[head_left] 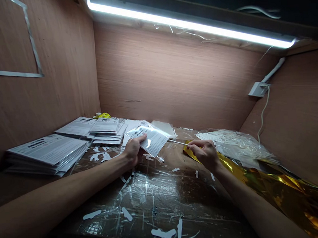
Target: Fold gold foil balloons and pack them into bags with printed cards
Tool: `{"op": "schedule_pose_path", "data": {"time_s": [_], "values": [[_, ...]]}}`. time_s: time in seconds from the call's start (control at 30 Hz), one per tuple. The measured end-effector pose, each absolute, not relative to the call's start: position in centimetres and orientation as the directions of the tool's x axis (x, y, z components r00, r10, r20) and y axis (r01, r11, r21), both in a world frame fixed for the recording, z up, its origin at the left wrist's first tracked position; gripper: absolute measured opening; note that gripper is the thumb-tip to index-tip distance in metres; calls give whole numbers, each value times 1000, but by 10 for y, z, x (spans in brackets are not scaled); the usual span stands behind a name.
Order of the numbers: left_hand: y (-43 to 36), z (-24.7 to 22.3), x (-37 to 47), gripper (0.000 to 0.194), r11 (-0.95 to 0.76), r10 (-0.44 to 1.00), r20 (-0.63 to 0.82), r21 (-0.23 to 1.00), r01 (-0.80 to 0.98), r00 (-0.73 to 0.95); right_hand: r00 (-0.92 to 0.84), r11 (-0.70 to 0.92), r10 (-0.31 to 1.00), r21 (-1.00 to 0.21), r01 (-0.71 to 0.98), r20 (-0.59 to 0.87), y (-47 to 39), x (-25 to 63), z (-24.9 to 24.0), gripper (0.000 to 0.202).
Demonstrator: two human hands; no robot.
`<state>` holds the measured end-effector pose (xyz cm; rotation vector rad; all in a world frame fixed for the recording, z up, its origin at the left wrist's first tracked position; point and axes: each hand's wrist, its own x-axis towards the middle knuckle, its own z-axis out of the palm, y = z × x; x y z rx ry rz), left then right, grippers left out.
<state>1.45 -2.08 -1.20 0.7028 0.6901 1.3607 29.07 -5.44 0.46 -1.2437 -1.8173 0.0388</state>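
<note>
In the middle of the head view my left hand grips a printed card in a clear plastic sleeve, thumb on top, the sleeve tilted and shiny under the lamp. To its right my right hand is closed, thumb and forefinger pinching one end of a thin whitish strip. The strip's other end reaches the sleeve's right edge; whether it is attached there I cannot tell. Small white cut-out pieces lie scattered on the dark worktable below and around my hands.
Stacks of sleeved cards stand at left, with more stacks behind. A clear bag of white strips and crumpled gold foil lie at right. Wooden panels enclose the table under a tube lamp. A cable hangs at right.
</note>
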Motion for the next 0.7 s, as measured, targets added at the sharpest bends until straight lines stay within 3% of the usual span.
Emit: {"op": "schedule_pose_path", "data": {"time_s": [0.2, 0.53, 0.7], "values": [[-20, -13, 14, 12, 106, 993, -52, 772, -627, 103, -132, 529, 786, -547, 649, 604, -52, 298, 5, 30], [-21, -11, 14, 10, 132, 990, -66, 763, -633, 127, -167, 538, 788, -531, 655, 593, -51, 302, 7, 29], [-27, -6, 16, 9, 158, 987, -97, 768, -621, 131, -150, 519, 820, -607, 602, 553, -49, 305, 5, 30]]}}
